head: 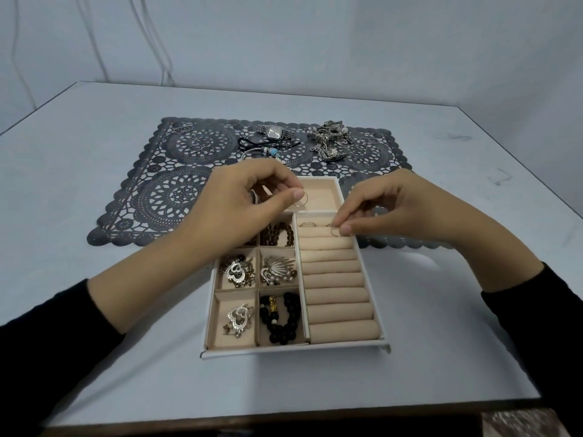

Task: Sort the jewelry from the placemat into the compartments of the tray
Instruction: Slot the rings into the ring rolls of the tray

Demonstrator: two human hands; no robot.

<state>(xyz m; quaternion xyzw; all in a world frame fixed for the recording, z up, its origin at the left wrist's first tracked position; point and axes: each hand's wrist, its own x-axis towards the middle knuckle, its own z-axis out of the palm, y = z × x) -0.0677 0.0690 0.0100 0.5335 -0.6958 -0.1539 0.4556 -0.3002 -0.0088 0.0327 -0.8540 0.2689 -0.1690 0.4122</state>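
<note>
Closest to me, the white tray (293, 350) is sitting on the pale worktop (126, 357). Its near-left compartments are holding a silver heart piece (238, 316) and a black bead bracelet (282, 316). In the next row back, a cluster of heart-shaped silver pieces (236, 272) is lying beside a fan-shaped brooch (279, 269), and beyond them brown beads (279, 234) are showing under my left wrist. The beige ring rolls (334, 288) are running up the tray's right side.

I am watching the right hand (388, 209) pinching a thin ring (336, 231) between thumb and forefinger. It is holding the ring at the farthest groove of the rolls, near the right wall. Another ring (307, 224) is standing in that same groove, just to its left.

The left hand (239, 200) is hovering over the tray's far end, thumb and forefinger gripping a second thin ring (300, 198) above the wide far compartment (321, 197). The other fingers are curling in. Both arms are wearing black sleeves.

Behind the tray, the dark lace placemat (176, 190) is spreading across the worktop, with the tray's far end overlapping it. Well beyond both hands, small loose rings (195, 143) are lying at its far left. A silver watch (274, 132) and a blue-beaded bracelet (268, 151) are lying at its middle. A tangled pile of chains (331, 140) is heaping up at the far right, with more rings (366, 149) just beside it.
</note>
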